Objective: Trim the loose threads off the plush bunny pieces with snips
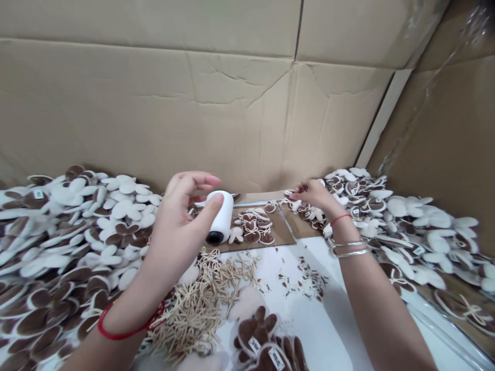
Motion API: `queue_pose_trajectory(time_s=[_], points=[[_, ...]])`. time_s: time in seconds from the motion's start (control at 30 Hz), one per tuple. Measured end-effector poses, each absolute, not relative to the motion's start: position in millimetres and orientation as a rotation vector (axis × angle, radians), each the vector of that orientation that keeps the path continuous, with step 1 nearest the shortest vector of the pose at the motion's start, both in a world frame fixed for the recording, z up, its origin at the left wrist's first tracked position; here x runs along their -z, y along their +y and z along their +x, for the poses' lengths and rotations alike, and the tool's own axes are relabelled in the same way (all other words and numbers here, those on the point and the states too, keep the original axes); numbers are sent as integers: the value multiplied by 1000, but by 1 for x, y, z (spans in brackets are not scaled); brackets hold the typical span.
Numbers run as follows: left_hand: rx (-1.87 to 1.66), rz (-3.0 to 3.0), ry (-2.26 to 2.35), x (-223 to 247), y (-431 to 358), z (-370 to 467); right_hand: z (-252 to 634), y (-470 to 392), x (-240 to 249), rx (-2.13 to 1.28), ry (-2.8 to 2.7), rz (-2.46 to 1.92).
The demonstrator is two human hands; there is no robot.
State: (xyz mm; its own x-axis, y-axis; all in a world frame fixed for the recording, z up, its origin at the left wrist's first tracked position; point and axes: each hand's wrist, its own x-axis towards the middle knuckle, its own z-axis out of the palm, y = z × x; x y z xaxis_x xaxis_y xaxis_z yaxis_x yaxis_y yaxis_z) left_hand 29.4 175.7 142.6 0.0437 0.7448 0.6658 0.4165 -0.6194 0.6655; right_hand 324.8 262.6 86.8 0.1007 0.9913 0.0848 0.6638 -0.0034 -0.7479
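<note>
Left hand (183,206): half-curled, gap between thumb and forefinger; thumb overlaps a white spool (224,221). Cannot tell whether it grips the spool. Right hand (315,196): thumb and fingers drawn close, at a small brown piece (289,195); cannot tell whether they pinch it.

Spool dark at its near end, standing tilted by the left edge of a cardboard sheet (284,232) toward the far side of the white table (315,322). Just right of spool, on the sheet: brown rabbit-head pieces (251,236), several with bows. Nearer, left side of table: heap of beige cord bows (201,304). Brown scraps (308,275) scattered mid-table. Near edge: labelled brown plush pieces (257,330). Beyond both sides: left pile (124,206) and right pile (406,208) of cream-and-brown plush pieces. Cardboard wall (232,129) behind everything.
</note>
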Motion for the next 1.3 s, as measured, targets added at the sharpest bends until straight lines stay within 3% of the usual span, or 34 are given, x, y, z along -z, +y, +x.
queue_pose_trajectory(time_s=[0.23,0.53,1.07,1.3], points=[[-1286,1987,1064,-132,175,41,259,216,-133,-1073,-1527,-1115],[-1525,1734,963,-137,183,26,215,189,-133,-1487,-1508,-802],[-1332,2019,960,-155,183,8,210,182,-135,-1621,-1675,-778],[-1465,1974,967,-149,181,13,204,186,-129,-1572,-1618,-812]])
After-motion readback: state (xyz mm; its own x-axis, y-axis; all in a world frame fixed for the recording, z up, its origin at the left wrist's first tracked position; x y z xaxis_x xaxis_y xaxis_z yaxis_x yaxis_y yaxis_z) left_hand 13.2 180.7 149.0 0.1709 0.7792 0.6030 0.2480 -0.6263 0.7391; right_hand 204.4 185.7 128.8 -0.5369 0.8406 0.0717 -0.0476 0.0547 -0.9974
